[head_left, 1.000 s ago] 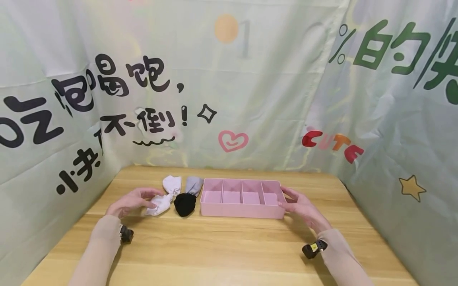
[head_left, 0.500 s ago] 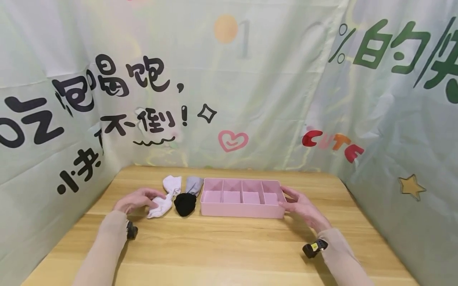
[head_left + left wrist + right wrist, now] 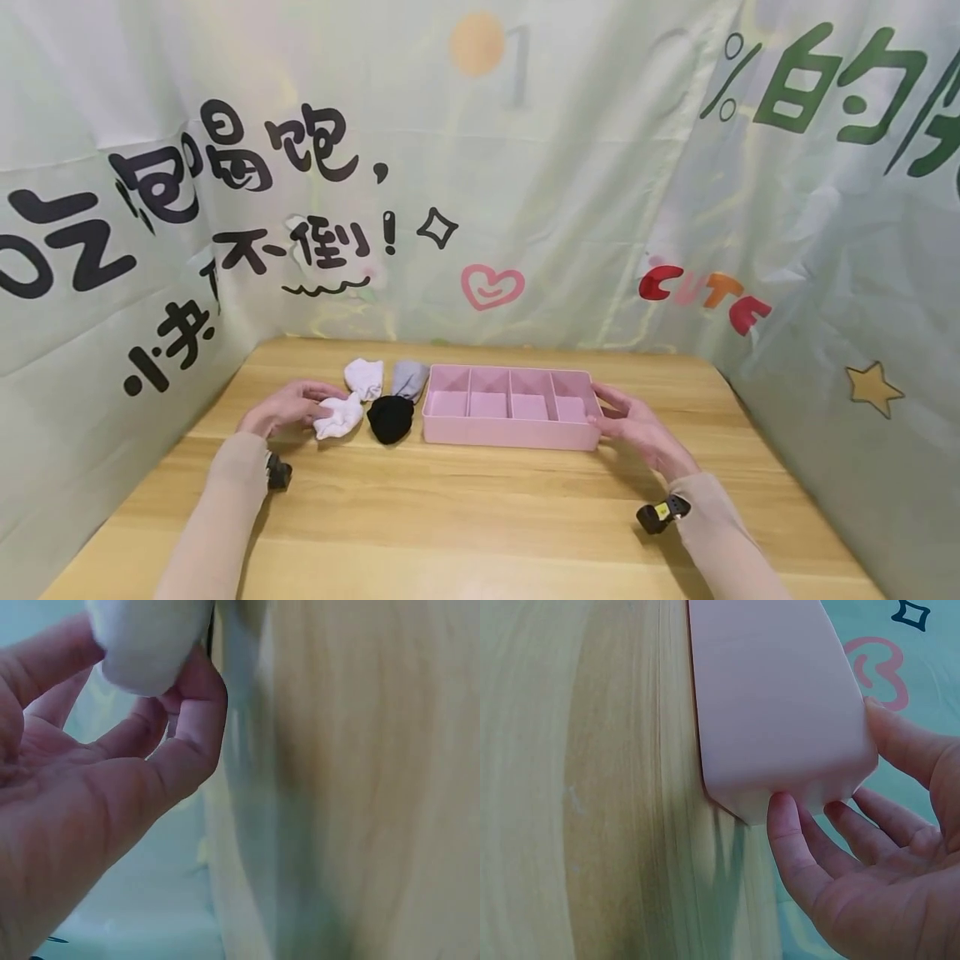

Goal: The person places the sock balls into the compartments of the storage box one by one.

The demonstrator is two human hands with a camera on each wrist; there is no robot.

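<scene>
My left hand (image 3: pixel 300 407) pinches a bunched white sock (image 3: pixel 337 417) between thumb and curled fingers. In the left wrist view the white sock (image 3: pixel 146 641) sits at the fingertips (image 3: pixel 199 682). A second white sock (image 3: pixel 363 377), a grey sock (image 3: pixel 409 379) and a black sock (image 3: pixel 390 418) lie just right of it. A pink tray (image 3: pixel 510 435) with several empty compartments stands beside them. My right hand (image 3: pixel 626 421) rests against the tray's right end. There its thumb (image 3: pixel 784 821) touches the end wall of the pink tray (image 3: pixel 772 705) with the fingers fairly straight.
The wooden table (image 3: pixel 465 517) is walled on three sides by a pale printed cloth (image 3: pixel 570 192). The socks and tray lie toward the table's far side.
My left hand has closed on the white sock and bunched it up shorter. The right hand stays at the tray's end. The view has tilted slightly.
</scene>
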